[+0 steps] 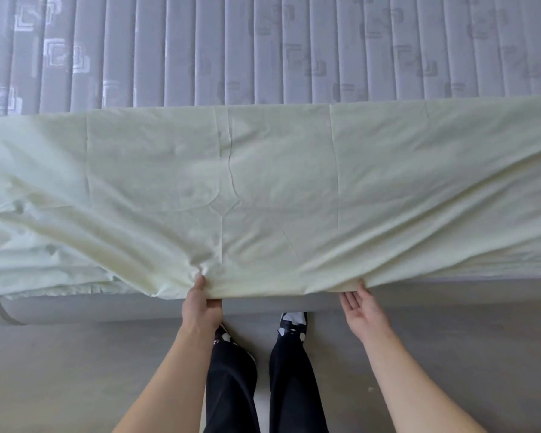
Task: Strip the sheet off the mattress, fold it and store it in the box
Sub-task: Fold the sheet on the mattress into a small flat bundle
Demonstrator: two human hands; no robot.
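left hand (202, 306) pinches the sheet (263, 182) edge; right hand (361, 307) open-fingered, touching it.

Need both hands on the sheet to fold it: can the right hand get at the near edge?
Probably yes: the right hand lies open right under the sheet edge, nothing between them; the left hand already grips it.

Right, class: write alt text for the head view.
A person's left hand grips the near edge of a pale sheet folded on a grey quilted mattress; the right hand, fingers straight, touches the same edge.
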